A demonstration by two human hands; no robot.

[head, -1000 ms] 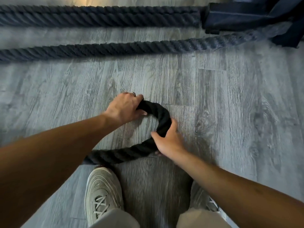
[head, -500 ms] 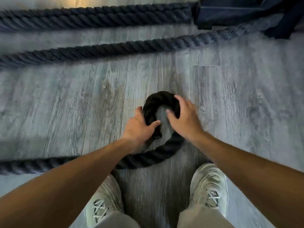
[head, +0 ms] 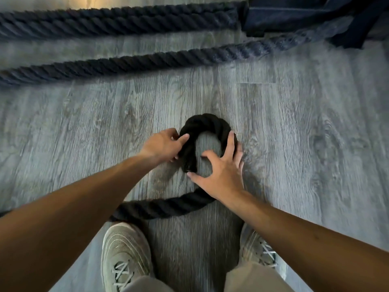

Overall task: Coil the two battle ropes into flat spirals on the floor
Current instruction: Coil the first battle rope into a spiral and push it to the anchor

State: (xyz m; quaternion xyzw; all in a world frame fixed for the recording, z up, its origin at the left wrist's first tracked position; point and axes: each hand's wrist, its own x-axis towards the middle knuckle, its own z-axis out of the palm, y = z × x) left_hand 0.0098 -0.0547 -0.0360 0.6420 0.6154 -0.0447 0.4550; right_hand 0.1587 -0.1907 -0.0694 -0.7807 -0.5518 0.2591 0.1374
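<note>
A thick black battle rope (head: 205,125) lies on the grey wood floor, its end bent into a tight hook-shaped loop in front of my feet. My left hand (head: 163,145) grips the rope's end on the loop's left side. My right hand (head: 221,169) presses on the loop's right side with fingers spread, covering part of the rope. The rope's tail (head: 166,206) runs from under my right hand away to the left, behind my left forearm. More dark rope (head: 126,62) stretches straight across the floor farther away, with another run (head: 117,23) beyond it.
Both far rope runs end at a dark blue equipment base (head: 294,15) at the top right. My two beige shoes (head: 126,256) stand just behind the rope's tail. Grey wood floor (head: 315,144) surrounds the loop.
The loop has been bent tighter, from an open arc into a closed hook. My left hand has slid up the end of the rope, and my right hand has spread over the loop's right side.
</note>
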